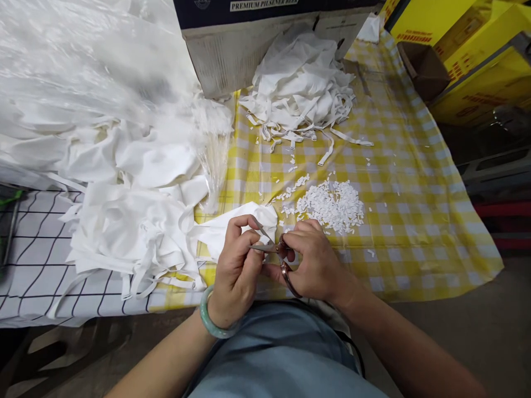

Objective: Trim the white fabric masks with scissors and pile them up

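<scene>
My right hand (313, 257) is closed round the handles of a pair of scissors (286, 271), their blades spread and pointing left. Between the blades sits a small piece of white strap, pinched in my left hand (238, 265), which wears a green bangle (205, 312). Just behind my left fingers lies a white garment (232, 224), whose strap appears to lead into that pinch; the join is partly hidden by the fingers. Beyond the scissors is a heap of small white clippings (332, 205) on the yellow checked tablecloth (415, 232).
More white garments (133, 232) are piled at the left, partly under clear plastic (103, 61). A tangle of white strapped garments (302, 83) lies at the back before a cardboard box (228, 61). Yellow boxes (485, 72) stand beyond the table's right edge.
</scene>
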### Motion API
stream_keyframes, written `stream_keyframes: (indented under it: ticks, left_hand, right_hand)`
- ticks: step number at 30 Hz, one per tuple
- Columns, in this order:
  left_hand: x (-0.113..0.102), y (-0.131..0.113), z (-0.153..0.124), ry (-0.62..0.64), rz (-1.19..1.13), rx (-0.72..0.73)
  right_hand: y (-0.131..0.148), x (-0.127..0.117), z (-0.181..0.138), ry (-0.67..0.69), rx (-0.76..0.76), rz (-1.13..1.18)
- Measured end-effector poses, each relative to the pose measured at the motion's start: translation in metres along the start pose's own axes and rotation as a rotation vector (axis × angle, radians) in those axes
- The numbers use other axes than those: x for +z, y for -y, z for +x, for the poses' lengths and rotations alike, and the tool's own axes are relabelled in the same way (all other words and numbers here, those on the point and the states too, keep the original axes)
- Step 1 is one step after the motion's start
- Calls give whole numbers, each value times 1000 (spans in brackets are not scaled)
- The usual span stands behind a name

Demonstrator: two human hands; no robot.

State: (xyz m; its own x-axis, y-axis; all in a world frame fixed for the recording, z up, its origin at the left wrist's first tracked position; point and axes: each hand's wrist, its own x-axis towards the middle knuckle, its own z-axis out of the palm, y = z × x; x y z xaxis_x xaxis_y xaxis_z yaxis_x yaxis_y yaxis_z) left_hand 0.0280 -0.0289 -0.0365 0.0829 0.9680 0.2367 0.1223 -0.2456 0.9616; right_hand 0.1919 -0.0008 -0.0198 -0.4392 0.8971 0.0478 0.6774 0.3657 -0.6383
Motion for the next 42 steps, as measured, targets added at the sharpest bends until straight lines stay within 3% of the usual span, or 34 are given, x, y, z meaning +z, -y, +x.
stream_keyframes:
  ticks: [13, 20, 28, 32, 34, 36, 39, 42]
  left_hand:
    - [5, 4, 1, -6, 37, 45]
    - [21, 4, 11, 89, 59, 46]
    - [52, 10, 26, 221, -15, -33]
    - [56, 14, 27, 241, -66, -118]
    - [50, 12, 26, 238, -70, -159]
    - [34, 7, 22, 247, -41, -188]
    - [-8, 3, 12, 203, 118, -169]
    - [-51, 10, -6, 69, 443, -109]
  right_hand:
    - [-9, 4, -4, -39, -4, -44]
    - [-24, -5, -19, -100, 50, -94]
    - [-50, -16, -45, -107, 254, -125]
    - [-58, -18, -46, -34, 423, 62]
    - [-59, -23, -44, -42, 471, 119]
    - [-57, -29, -41, -107, 426, 86]
    - [-50, -28, -33, -146, 230, 7]
    - [-37, -6, -20, -42, 3, -12]
